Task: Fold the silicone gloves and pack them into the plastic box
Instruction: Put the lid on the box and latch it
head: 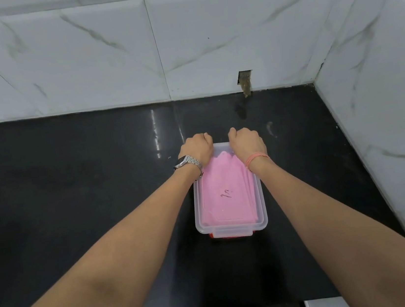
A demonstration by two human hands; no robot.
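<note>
A clear plastic box [262, 212] with its translucent lid on stands on the black counter, a latch flap on its near side. Pink silicone gloves [226, 188] show through the lid, lying flat inside. My left hand [196, 147] is at the box's far left corner, fingers curled over the far edge. At the far right corner my right hand [246, 141] does the same. The fingertips of both hands are hidden behind the box's far side, so what they hold there is unseen.
The black counter [73, 196] runs left and right of the box. White marble-patterned tiled walls [105, 50] close it off at the back and on the right. A small hole [245, 80] in the back wall sits just above the counter.
</note>
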